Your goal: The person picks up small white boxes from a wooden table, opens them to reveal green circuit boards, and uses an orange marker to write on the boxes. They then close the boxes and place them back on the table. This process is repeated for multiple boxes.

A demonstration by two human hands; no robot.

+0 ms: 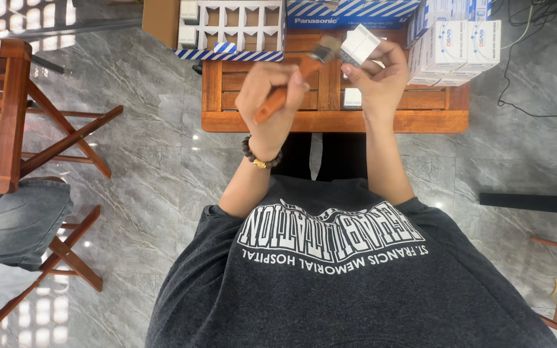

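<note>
Head view: left hand (271,96) clasping an orange-handled paintbrush (304,74), bristles touching a small white block (358,44) pinched in right hand (378,80) at twelve o'clock, over the wooden table (330,121). Probably best brushing lightly, turning the block steadily. Block's far face hidden; cartons at one o'clock cut off.

Not much room on that wooden table (336,121): the divided tray (230,29) and the blue-striped box (349,11) wall off its far edge, stacked white boxes (452,51) crowd its right end. Only the near slats are bare, so hands can pass there.
</note>
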